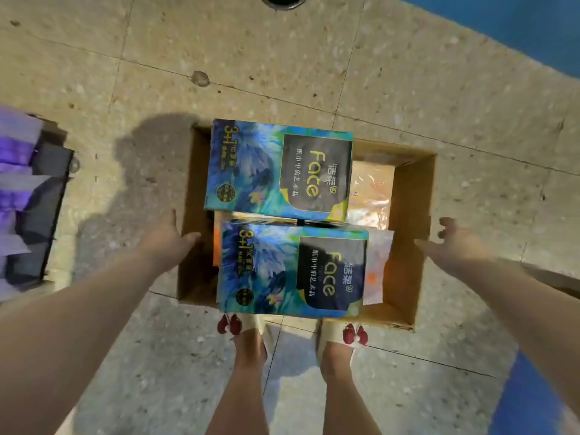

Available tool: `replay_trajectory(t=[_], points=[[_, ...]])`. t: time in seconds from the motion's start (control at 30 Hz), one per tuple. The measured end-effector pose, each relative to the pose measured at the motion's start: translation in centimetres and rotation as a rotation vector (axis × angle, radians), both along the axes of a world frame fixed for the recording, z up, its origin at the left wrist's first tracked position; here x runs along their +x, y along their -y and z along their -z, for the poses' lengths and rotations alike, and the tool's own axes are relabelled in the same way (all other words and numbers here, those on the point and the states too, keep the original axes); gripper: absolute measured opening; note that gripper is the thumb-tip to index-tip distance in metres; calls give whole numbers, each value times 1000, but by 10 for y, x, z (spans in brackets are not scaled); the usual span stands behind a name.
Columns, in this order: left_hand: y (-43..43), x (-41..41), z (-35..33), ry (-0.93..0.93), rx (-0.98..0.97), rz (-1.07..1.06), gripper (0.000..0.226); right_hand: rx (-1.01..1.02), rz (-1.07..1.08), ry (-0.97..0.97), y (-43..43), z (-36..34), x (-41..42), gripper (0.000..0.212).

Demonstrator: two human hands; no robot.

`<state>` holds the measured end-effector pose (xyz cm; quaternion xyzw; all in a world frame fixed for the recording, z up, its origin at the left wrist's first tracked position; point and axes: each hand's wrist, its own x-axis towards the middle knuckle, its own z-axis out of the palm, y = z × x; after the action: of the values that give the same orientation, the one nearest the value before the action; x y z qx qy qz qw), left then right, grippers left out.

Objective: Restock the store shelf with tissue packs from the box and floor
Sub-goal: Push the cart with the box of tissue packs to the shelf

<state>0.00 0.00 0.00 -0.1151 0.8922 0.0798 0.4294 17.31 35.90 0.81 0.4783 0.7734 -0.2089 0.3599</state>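
An open cardboard box [411,221] stands on the floor right in front of my feet. Two blue-green "Face" tissue packs lie flat on top of its contents, the far pack [251,171] behind the near pack [266,271]. Under them show orange and white packs [372,189]. My left hand [171,238] hovers at the box's left wall with fingers relaxed, holding nothing. At the box's right wall my right hand [455,243] reaches with spread, loosely bent fingers and is also empty.
A low dark rack [44,196] with purple packs [12,158] stands at the left edge. Speckled stone tiles [282,64] cover the floor, with blue painted areas at the top right [518,23] and bottom right. A round dark drain [282,0] sits at the top.
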Motion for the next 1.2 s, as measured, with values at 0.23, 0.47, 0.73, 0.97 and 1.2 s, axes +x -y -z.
replay_trajectory(t=[0.23,0.47,0.73,0.97,1.2], points=[[-4,-1,42,-76,123,-194,43,-62,214,-52,-2,46,2,43],[-3,-3,48,-108,120,-239,35,-65,292,-113,-2,52,2,32],[17,3,-50,-122,130,-249,27,-114,285,-145,-1,-48,0,18],[28,13,-216,-145,137,-188,29,-96,200,-187,4,-211,0,10],[59,33,-376,-261,167,-178,28,-52,26,-298,17,-389,-15,6]])
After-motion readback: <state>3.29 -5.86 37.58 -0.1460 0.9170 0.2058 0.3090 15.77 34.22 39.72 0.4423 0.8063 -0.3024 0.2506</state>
